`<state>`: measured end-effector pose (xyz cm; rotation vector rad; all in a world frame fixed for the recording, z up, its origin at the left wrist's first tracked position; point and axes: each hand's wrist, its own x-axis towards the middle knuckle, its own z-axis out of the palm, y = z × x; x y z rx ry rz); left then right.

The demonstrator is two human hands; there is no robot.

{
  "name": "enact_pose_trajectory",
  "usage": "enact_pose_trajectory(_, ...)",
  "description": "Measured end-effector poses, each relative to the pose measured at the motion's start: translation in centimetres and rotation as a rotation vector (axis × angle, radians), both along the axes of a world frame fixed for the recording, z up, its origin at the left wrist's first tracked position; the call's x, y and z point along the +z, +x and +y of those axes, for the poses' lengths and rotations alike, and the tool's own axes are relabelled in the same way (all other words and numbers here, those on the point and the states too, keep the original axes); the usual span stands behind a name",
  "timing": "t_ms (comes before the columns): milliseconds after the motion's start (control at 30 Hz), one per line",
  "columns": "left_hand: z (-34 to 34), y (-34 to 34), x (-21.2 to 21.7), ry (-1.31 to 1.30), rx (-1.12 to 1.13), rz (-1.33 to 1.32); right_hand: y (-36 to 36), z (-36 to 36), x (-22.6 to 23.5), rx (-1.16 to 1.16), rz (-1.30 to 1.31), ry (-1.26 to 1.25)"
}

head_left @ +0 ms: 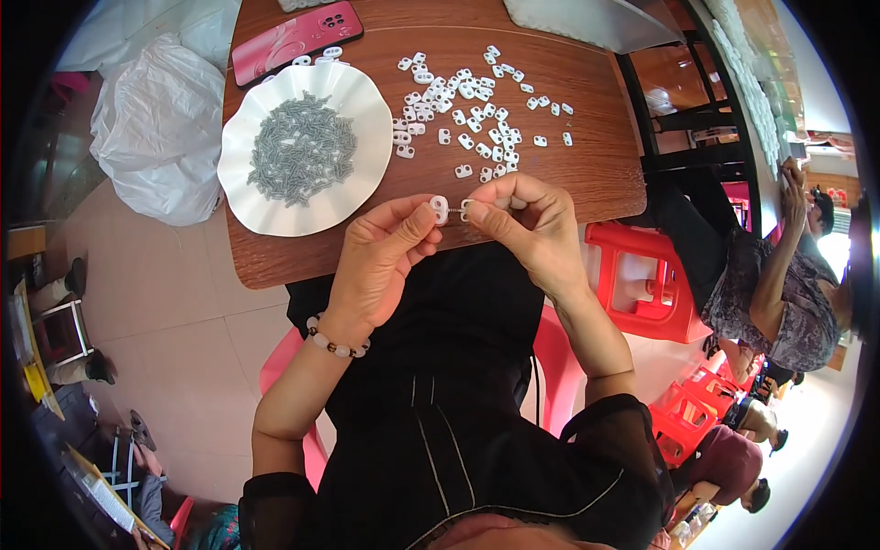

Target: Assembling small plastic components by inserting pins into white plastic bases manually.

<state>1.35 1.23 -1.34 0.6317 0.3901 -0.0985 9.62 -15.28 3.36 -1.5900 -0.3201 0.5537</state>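
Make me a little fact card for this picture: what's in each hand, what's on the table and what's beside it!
Left hand: pinches a small white oval plastic-looking piece
Right hand: pinches a similar small whitish piece
Between: thin grey rod-like part, too small to name
Table: brown, wood-grained; loose white two-holed pieces, pink phone
Dish: white wavy-rimmed plate holding slim grey parts
Beside table: white plastic bag
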Motion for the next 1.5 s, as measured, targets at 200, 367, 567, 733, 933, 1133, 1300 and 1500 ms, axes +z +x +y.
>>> enact_pose_trajectory(200, -0.3, 0.1, 0.3, 0.074, 0.011, -0.024, -0.2, 0.1, 0.1, 0.008, 0.007, -0.008)
enact_pose_trajectory(367, -0.5, 0.1, 0.4, 0.217, 0.037, -0.082, -0.3, 0.2, 0.0, 0.035, -0.017, -0.044)
enact_pose_trajectory(567, -0.2, 0.0, 0.7, 0.219, 0.020, -0.100, -0.7, 0.7, 0.6, 0.058, 0.080, 0.108)
enact_pose_trajectory(733, 0.2, -0.1, 0.9, 0.168, -0.068, -0.128, -0.3, 0.1, 0.6, 0.148, 0.020, 0.101)
enact_pose_trajectory(933, 0.5, -0.2, 1.2, 0.174, -0.114, -0.102, -0.2, -0.1, 1.0, 0.226, -0.013, 0.048)
enact_pose_trajectory(1133, 1.1, 0.0, 1.6, 0.140, -0.207, -0.120, 0.1, -0.4, 0.4, 0.291, -0.081, 0.056)
enact_pose_trajectory(1300, 1.4, -0.2, 1.3, 0.160, -0.238, -0.118, 0.6, -0.3, -0.1, 0.399, -0.204, 0.059)
enact_pose_trajectory(1500, 1.5, -0.2, 1.2, 0.165, -0.256, -0.129, 1.1, -0.1, -0.7, 0.476, -0.398, 0.062)
